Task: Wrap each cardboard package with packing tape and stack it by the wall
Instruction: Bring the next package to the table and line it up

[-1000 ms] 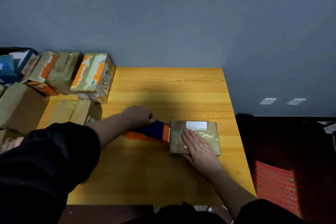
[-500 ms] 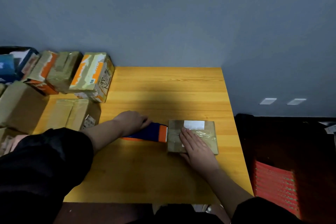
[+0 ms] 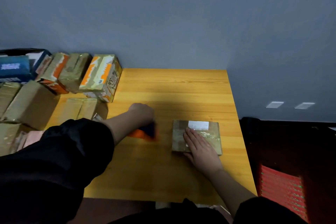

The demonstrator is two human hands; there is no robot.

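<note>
Right hand (image 3: 200,146) lies flat, fingers straight, pinning the flat cardboard package (image 3: 196,135) near the wooden table's (image 3: 181,87) right edge so it won't slide. Left hand (image 3: 142,112) grips the blurred orange-and-blue tape dispenser (image 3: 145,132), apart from the package's glossy taped top with its white label.

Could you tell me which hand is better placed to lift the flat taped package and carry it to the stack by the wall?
Right. The right hand already lies flat on the flat package, while the left hand grips the tape dispenser, apart from it.
</note>
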